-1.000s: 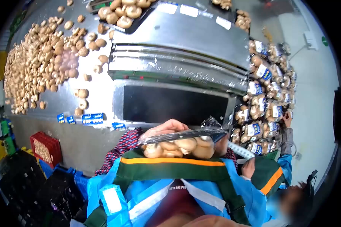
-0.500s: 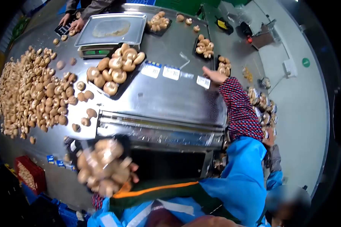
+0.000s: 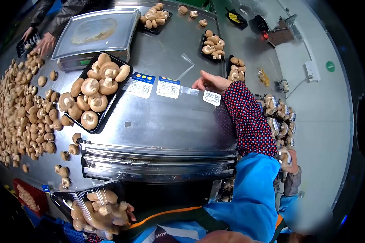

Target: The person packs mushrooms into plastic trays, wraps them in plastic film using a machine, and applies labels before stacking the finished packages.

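Low at the front left, my left hand (image 3: 130,212) grips a film-wrapped tray of mushrooms (image 3: 95,210); most of this hand is hidden behind the pack. My right hand (image 3: 213,82) is over the steel table, thumb raised apart from its lowered fingers. Its fingertips are right at a clear strip (image 3: 189,90) in a row of labels. Just below the hand is a white printed label (image 3: 211,98). Two blue-topped labels, one at the left end (image 3: 141,86) and one beside it (image 3: 168,87), continue the row. An unwrapped black tray of mushrooms (image 3: 95,90) lies farther left.
A scale (image 3: 95,34) stands behind that tray. Loose mushrooms (image 3: 24,113) cover the left side, where another person's hands (image 3: 46,43) hold a small black tray. A metal wrapping bar (image 3: 158,162) runs along the front. Filled trays (image 3: 213,47) and wrapped packs (image 3: 273,105) are rightward.
My right hand has moved left to the clear strip, its fingers lowering. The wrapped mushroom tray in my left hand is now lower and farther left. The camera view has shifted.
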### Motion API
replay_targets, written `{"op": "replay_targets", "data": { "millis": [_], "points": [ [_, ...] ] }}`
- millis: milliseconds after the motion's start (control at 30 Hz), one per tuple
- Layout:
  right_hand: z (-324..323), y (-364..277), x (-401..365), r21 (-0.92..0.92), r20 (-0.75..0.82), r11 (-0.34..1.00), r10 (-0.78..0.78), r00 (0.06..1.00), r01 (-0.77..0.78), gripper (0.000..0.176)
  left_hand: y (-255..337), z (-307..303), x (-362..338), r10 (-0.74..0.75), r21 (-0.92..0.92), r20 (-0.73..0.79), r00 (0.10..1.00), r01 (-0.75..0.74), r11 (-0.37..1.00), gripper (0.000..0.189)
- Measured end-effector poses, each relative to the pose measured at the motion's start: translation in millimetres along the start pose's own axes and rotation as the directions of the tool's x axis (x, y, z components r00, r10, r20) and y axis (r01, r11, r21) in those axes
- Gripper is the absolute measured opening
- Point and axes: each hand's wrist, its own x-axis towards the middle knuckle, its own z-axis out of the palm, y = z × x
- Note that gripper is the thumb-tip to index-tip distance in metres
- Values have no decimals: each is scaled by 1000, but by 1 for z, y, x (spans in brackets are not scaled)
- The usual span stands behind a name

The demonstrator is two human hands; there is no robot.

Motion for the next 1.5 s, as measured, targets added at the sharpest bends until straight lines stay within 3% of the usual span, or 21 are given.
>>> {"op": "replay_targets", "data": {
  "millis": [133, 233, 300, 567, 633, 700, 767, 833, 867, 900, 967, 1000, 1033, 1100, 1133, 1233, 1267, 1367, 1500],
  "points": [
    [-7, -1, -3, -100, -137, 990, -110, 984, 97, 57, -1, 2, 2, 16, 19, -5, 1000, -16, 1000, 57],
    [0, 3, -11, 5, -194, 999, 35, 980, -35, 56, -1, 4, 6, 33, 22, 10, 999, -33, 999, 57],
    [4, 2, -7, 63, -106, 994, 99, 989, -93, 56, -2, 4, 4, 53, 22, 19, 998, -54, 998, 58],
    [5, -8, 4, -169, 3, 985, -23, 1000, 23, 63, 0, 2, 4, 87, 30, 13, 996, -87, 996, 59],
    [1, -9, -3, -267, -96, 962, -78, 992, 49, 64, -1, 1, 4, 76, 34, 8, 997, -76, 997, 59],
    [-2, -7, -12, -153, -233, 983, -132, 963, 98, 61, -2, 0, 2, 70, 36, 8, 997, -71, 997, 59],
    [-10, -5, -17, -224, -356, 974, -56, 933, -27, 53, -2, -1, 2, 70, 42, 18, 997, -71, 997, 59],
    [-17, -9, -36, -631, -327, 748, -14, 945, -207, 59, 2, 1, 3, 75, 51, 26, 997, -77, 996, 60],
    [-9, -18, -48, -695, -407, 600, 126, 905, -397, 61, 3, 1, 2, 77, 56, 31, 997, -79, 995, 60],
    [-21, 0, -47, -720, -455, 507, 171, 874, -474, 68, 4, -1, 1, 85, 54, 34, 996, -87, 995, 60],
    [-8, -3, -55, -646, -403, 620, 219, 888, -446, 71, 4, -1, 1, 94, 48, 39, 995, -96, 994, 60],
    [3, -12, -55, -525, -404, 694, 305, 862, -492, 69, 6, -2, 1, 105, 45, 43, 994, -107, 993, 60],
    [-12, 5, -44, -440, -362, 783, 295, 884, -441, 65, 5, -3, 0, 114, 46, 44, 993, -116, 992, 60],
    [-5, -1, -40, -283, -295, 864, 335, 895, -416, 62, 9, -1, -1, 129, 50, 41, 991, -131, 990, 60],
    [-5, -3, -35, -302, -253, 868, 326, 911, -395, 58, 12, 0, -2, 140, 54, 31, 990, -141, 988, 61],
    [-7, 0, -18, -183, -75, 956, 217, 973, -227, 55, 20, -1, 0, 172, 67, -14, 985, -170, 983, 61],
    [-5, -4, -16, -136, -101, 949, 272, 957, -284, 52, 23, -1, 3, 184, 72, -26, 983, -182, 981, 61],
    [-13, -6, -6, -107, 59, 972, 216, 974, -209, 52, 22, -1, 11, 171, 66, -103, 980, -164, 984, 61],
    [-19, 2, 3, 35, 261, 999, -16, 965, 7, 53, 16, 3, 39, 116, 47, -179, 977, -110, 993, 62]
  ]
}}
